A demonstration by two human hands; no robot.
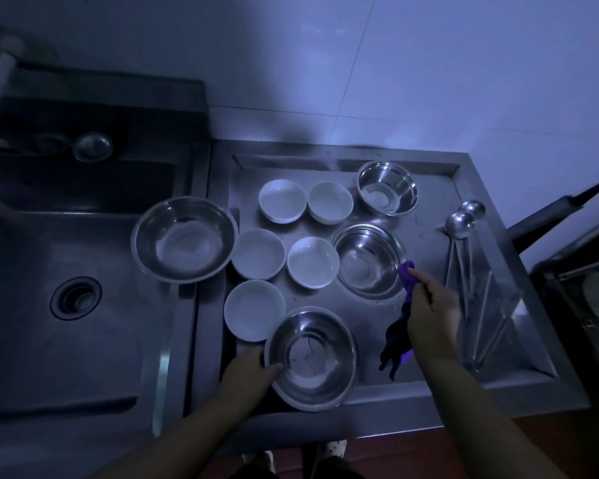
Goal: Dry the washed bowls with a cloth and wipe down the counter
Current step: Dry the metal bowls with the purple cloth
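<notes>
A: Status, left to right?

B: Left hand (253,369) holds the near steel bowl (312,357) at its rim, fingers curled, on the tabletop (370,344). Right hand (429,312) fingers pinch the purple cloth (406,288) beside a second steel bowl (369,261).

A: Hazard?

B: Crowding. Lifting may knock the adjacent white bowl (255,311); the trailing cloth may snag.
</notes>
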